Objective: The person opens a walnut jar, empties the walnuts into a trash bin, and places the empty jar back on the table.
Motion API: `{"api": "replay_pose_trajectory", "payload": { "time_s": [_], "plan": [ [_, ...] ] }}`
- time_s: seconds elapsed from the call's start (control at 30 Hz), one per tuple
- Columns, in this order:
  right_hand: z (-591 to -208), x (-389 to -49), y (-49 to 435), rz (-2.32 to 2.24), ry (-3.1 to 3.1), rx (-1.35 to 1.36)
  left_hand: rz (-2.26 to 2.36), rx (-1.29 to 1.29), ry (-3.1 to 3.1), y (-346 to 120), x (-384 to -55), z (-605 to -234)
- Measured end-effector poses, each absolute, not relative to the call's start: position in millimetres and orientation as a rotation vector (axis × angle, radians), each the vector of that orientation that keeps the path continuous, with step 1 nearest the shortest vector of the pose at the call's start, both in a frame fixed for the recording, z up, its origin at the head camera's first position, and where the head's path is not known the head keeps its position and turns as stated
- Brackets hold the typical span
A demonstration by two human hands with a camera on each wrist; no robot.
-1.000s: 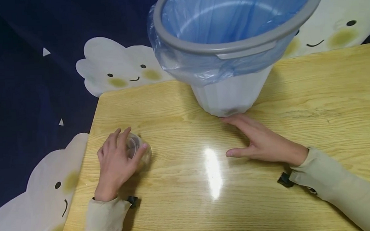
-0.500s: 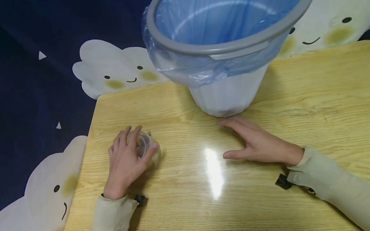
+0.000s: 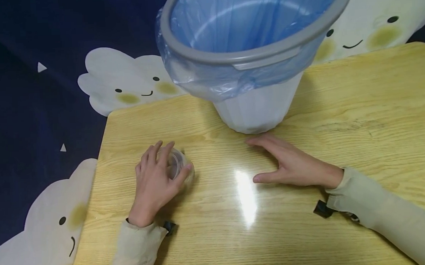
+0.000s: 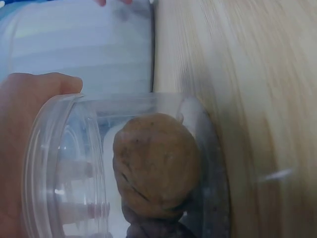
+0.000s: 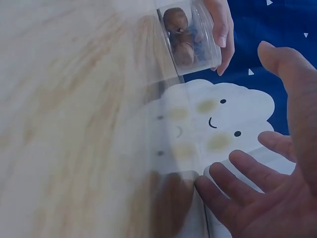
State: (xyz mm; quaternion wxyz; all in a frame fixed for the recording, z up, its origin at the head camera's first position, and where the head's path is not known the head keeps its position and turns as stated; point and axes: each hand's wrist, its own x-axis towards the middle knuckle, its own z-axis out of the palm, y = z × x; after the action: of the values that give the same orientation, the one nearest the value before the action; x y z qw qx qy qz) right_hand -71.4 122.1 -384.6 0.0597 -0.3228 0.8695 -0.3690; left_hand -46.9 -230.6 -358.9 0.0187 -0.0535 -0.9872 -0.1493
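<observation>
A clear plastic jar stands on the table at the left, my left hand gripping its upper part from above with thumb and fingers on opposite sides. Through its wall in the left wrist view show brown, roundish lumps; their exact kind is unclear. My right hand hovers low over the table to the right, fingers extended and thumb spread apart, holding nothing. Its fingertips lie just in front of the base of a white bin, which has a grey rim and a blue bag liner.
The wooden table carries the bin at its back edge, and light glares on the middle of its top. A dark blue cloth with cloud faces hangs behind and at the left. A black wrist mount sits under the right sleeve.
My left hand has moved to the right with the jar, closer to the middle of the table. The right hand has stayed almost still, and the head view has shifted slightly.
</observation>
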Motion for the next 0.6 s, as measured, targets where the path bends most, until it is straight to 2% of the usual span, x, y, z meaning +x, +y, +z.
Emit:
{"api": "replay_pose_trajectory", "payload": {
  "time_s": [0.6],
  "plan": [
    [-386.3,-72.0,122.7,-1.184,2.605,-0.913,-0.443,-0.326,-3.048,-193.5,-48.9,-360.4]
  ]
}}
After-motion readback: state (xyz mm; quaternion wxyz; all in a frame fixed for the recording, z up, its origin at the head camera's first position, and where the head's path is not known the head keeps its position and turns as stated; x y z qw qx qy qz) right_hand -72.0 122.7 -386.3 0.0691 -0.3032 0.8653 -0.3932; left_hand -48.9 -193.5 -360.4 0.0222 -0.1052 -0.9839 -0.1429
